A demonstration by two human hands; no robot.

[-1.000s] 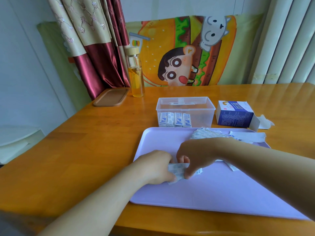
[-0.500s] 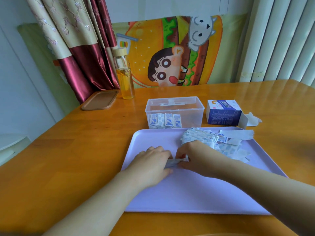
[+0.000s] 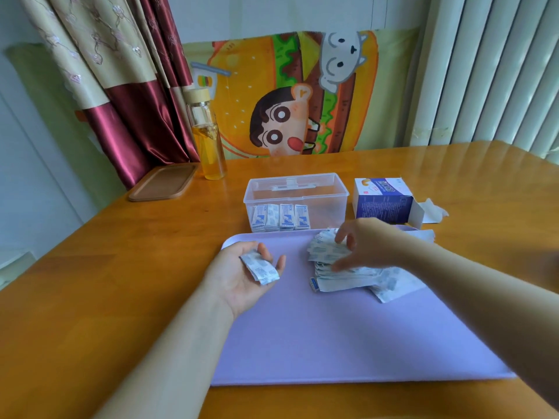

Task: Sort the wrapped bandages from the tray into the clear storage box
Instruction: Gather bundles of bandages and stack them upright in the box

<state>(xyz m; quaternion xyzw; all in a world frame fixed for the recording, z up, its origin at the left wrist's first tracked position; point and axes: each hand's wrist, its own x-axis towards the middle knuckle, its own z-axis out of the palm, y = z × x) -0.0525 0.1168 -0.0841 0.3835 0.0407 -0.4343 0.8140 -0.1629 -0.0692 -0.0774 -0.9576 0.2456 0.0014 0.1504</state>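
A loose pile of white, blue-printed wrapped bandages lies on the far right part of the flat lilac plastic tray. Some sit in a flat stack and others are fanned out on top. The right hand hangs over the pile with its fingers spread and bent down onto the upper wrappers and the thumb low against the stack. It is blurred, so I cannot tell whether it has a bandage pinched.

The left hand is turned palm up over the tray's far left corner. It holds a small bundle of wrapped bandages across the palm, with one finger curled over the bundle's far end.

Just behind the tray stands the clear rectangular plastic storage box, open at the top. Four packs of bandages stand upright in a row against its front wall, toward the left; the right part of the box looks bare.

To the right of the box is a blue and white cardboard carton with its end flap open, and a crumpled white paper lies beside it. Further left, on the orange wooden table, stand a glass bottle of yellow liquid with a pale wooden cap and a brown rounded rectangular lid.
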